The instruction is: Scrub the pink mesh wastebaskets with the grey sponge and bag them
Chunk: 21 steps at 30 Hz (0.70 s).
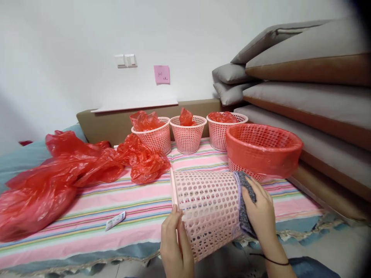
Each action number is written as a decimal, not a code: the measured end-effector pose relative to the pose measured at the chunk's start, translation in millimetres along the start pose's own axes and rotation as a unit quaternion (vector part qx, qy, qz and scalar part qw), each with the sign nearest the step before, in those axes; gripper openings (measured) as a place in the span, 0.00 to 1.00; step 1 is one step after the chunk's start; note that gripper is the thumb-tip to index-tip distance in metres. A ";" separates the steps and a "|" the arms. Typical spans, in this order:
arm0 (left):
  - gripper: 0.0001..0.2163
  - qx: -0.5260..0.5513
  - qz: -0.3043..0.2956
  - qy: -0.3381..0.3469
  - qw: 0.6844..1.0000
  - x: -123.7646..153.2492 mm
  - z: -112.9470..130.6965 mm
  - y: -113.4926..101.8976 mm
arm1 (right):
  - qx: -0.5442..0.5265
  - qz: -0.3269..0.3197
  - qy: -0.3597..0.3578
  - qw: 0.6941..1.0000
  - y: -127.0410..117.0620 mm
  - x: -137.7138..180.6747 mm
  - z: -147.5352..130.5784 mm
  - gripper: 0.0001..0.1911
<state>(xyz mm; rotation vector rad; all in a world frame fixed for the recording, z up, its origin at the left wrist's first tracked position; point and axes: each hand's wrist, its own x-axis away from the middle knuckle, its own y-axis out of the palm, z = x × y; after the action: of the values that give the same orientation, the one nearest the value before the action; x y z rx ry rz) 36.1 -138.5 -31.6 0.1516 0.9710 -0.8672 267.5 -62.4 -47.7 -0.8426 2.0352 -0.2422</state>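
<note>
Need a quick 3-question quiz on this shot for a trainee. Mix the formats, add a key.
1. What is the right hand holding at the narrow end of the tipped basket?
2. True or false: the left hand is gripping a red bag.
3. Which basket has red plastic wrapped around its outside?
A) the tipped basket
B) the front-right basket
C) the middle basket in the back row

Key:
1. A gray cloth with purple edging.
2. False; the left hand is at the tipped basket's rim.
3. B
</note>
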 end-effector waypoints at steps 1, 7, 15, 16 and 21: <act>0.14 0.009 0.006 -0.009 1.000 0.0 0.1 0.4 | 0.005 0.007 0.009 1.000 0.3 -0.5 0.6 0.26; 0.12 -0.006 -0.028 0.001 1.000 -10.9 -7.6 -3.1 | 0.032 -0.024 -0.076 0.996 7.8 21.8 -80.6 0.21; 0.12 -0.021 -0.024 0.004 0.999 -17.7 -13.4 -2.4 | -0.039 -0.100 -0.134 0.985 9.4 31.4 -123.3 0.22; 0.12 -0.019 -0.026 0.008 0.999 -17.2 -13.3 -2.5 | -0.028 -0.092 -0.115 0.989 9.0 26.5 -109.4 0.21; 0.14 -0.003 -0.027 0.038 0.999 -11.1 -14.0 -3.7 | 0.003 -0.008 -0.004 1.000 2.9 4.6 -23.2 0.22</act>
<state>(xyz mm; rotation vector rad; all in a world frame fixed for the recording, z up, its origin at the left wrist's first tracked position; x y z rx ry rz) 21.2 -128.0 -30.3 0.1543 1.0537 -0.9140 245.9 -66.4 -38.6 -0.8554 2.0198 -0.2543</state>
